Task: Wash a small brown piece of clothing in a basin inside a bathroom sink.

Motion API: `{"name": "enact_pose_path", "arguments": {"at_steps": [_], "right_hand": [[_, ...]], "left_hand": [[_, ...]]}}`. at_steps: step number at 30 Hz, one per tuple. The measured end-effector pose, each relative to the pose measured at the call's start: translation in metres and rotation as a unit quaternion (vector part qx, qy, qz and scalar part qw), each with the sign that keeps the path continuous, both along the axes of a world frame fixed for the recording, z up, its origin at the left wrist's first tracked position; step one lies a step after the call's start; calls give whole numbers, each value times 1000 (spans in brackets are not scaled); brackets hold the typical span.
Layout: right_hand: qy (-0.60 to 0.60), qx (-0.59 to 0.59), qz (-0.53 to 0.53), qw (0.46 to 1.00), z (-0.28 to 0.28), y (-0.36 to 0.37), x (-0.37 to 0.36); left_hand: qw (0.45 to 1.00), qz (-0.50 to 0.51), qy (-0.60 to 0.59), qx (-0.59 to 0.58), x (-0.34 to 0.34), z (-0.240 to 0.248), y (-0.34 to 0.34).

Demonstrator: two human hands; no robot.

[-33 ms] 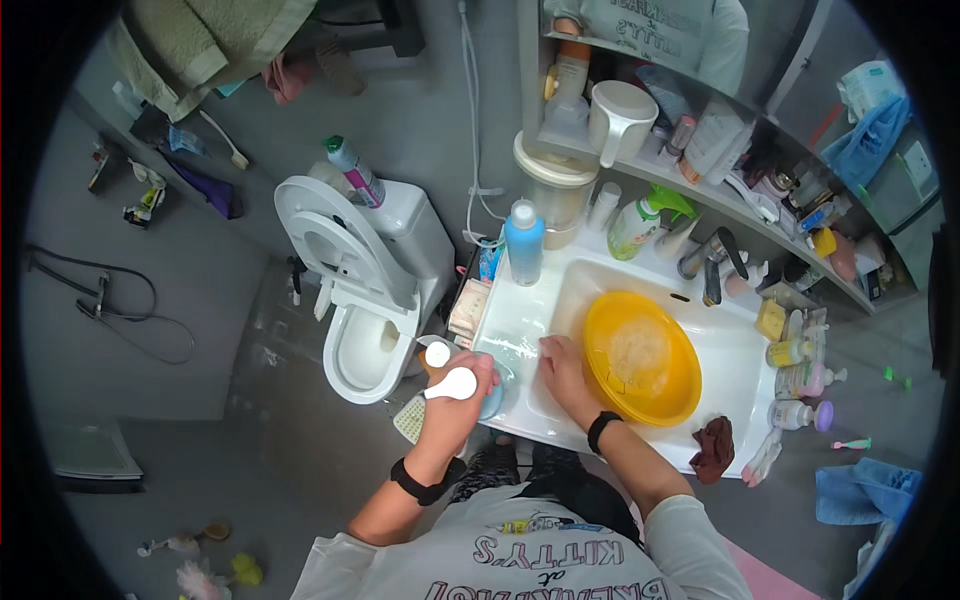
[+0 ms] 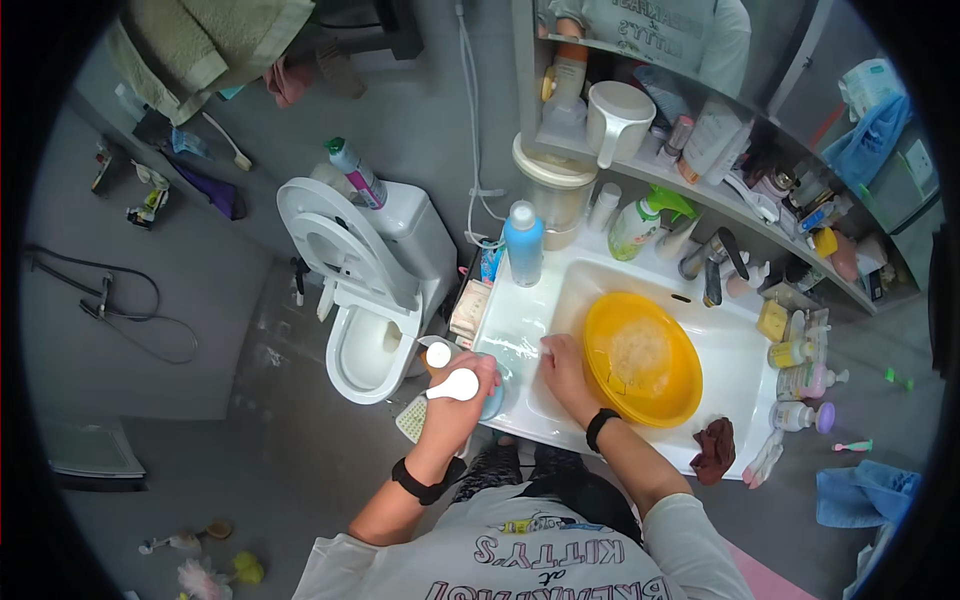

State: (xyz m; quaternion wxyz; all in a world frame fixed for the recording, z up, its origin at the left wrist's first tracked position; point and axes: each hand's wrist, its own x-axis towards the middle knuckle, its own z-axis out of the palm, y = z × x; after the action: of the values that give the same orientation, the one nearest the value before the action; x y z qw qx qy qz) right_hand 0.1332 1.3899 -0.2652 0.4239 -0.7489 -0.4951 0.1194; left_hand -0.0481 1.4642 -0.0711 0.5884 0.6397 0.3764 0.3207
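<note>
My left hand is closed around a bottle with a white pump head, held over the left front corner of the washbasin counter. Pale blue shows beside my fingers, but my hand hides most of the bottle. A second round white cap stands close by, just past my knuckles. My right hand is over the left edge of the white sink, its fingers curled in. Whether anything is in those fingers cannot be seen. Just right of it, a yellow plastic basin with cloudy, foamy water sits in the sink.
A blue spray can and a green trigger bottle stand behind the sink, left of the dark faucet. Several bottles line its right side, near a dark red cloth. The toilet stands at left, lid up.
</note>
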Motion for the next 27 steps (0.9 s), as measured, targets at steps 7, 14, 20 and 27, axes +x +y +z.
{"name": "enact_pose_path", "arguments": {"at_steps": [7, 14, 20, 27], "right_hand": [[178, -19, 41, 983, 51, 28, 0], [-57, -12, 262, 963, 12, 40, 1], [-76, -64, 107, 989, 8, 72, 16], [-101, -90, 171, 976, 19, 58, -4]], "left_hand": [[986, -37, 71, 146, 2, 0, -16], [973, -55, 131, 183, -3, -1, -20], [963, -149, 190, 123, -66, 14, 5], [985, -81, 132, 80, -71, 10, 109]]}}
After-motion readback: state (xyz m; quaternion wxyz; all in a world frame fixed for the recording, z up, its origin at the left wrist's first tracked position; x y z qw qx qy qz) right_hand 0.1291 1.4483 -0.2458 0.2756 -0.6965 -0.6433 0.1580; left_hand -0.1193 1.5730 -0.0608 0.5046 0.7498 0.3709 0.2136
